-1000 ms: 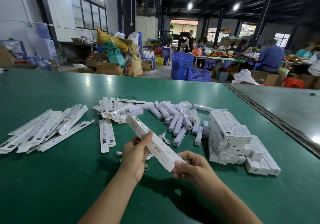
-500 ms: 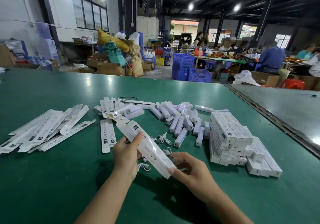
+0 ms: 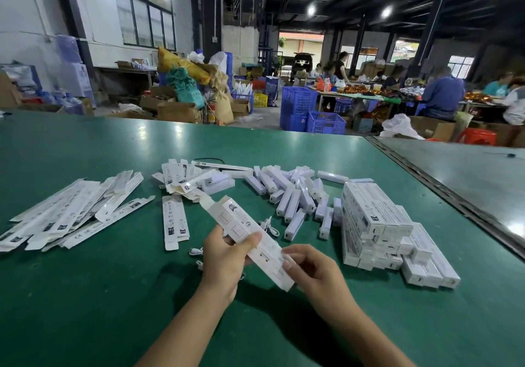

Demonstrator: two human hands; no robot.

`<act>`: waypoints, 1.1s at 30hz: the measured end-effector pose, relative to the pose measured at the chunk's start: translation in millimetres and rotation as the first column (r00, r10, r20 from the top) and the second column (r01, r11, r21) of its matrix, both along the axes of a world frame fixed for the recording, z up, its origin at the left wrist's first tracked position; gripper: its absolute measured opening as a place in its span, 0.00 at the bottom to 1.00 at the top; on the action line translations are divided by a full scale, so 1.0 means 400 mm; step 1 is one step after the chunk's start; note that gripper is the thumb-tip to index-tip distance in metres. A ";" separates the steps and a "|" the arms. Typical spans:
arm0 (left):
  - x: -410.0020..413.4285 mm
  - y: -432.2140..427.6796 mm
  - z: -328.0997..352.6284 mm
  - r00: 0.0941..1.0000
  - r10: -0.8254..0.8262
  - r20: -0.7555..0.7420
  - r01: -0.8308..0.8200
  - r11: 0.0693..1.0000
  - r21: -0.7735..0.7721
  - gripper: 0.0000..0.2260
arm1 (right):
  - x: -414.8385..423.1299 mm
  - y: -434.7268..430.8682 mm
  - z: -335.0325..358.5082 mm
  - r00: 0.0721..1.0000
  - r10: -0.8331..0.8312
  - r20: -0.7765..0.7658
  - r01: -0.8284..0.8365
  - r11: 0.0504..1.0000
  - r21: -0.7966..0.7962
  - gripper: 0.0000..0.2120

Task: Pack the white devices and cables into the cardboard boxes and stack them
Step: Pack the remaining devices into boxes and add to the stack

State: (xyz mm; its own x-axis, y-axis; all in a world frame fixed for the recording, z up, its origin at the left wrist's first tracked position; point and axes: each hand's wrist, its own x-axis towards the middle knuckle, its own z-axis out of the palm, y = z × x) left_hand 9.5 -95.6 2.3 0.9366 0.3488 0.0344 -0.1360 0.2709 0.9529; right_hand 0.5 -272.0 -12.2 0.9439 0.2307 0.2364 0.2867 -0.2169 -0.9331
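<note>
A long white cardboard box (image 3: pixel 244 224) slants above the green table, its far flap open. My left hand (image 3: pixel 224 256) grips its middle, thumb across the top. My right hand (image 3: pixel 315 270) pinches its near end. Loose white devices (image 3: pixel 292 196) lie scattered behind it. White cables (image 3: pixel 270 226) lie on the table under and beside the box. To the right stands a stack of packed boxes (image 3: pixel 377 224).
Flat unfolded boxes (image 3: pixel 71 213) fan out at the left, and more (image 3: pixel 184 179) are heaped at the centre back, one lying alone (image 3: pixel 174 224). A metal seam (image 3: pixel 443 196) runs along the table's right. Crates, cartons and seated workers fill the hall beyond.
The box has tilted and come slightly nearer. My left thumb now lies across its top, and my right hand has closed on its near end.
</note>
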 end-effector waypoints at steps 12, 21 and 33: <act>-0.032 -0.047 -0.028 0.928 -0.323 0.185 0.277 0.931 0.236 0.38 | 0.003 -0.003 0.022 0.969 0.074 -0.236 0.030 0.912 0.410 0.09; -0.046 -0.044 -0.037 0.902 -0.407 0.142 0.299 0.828 0.474 0.38 | 0.010 -0.016 0.026 0.925 0.234 -0.299 -0.039 0.842 0.539 0.11; -0.017 -0.031 -0.049 0.955 -0.217 0.203 0.137 0.927 0.349 0.45 | 0.007 -0.017 0.024 0.944 0.271 -0.186 -0.206 0.929 0.308 0.21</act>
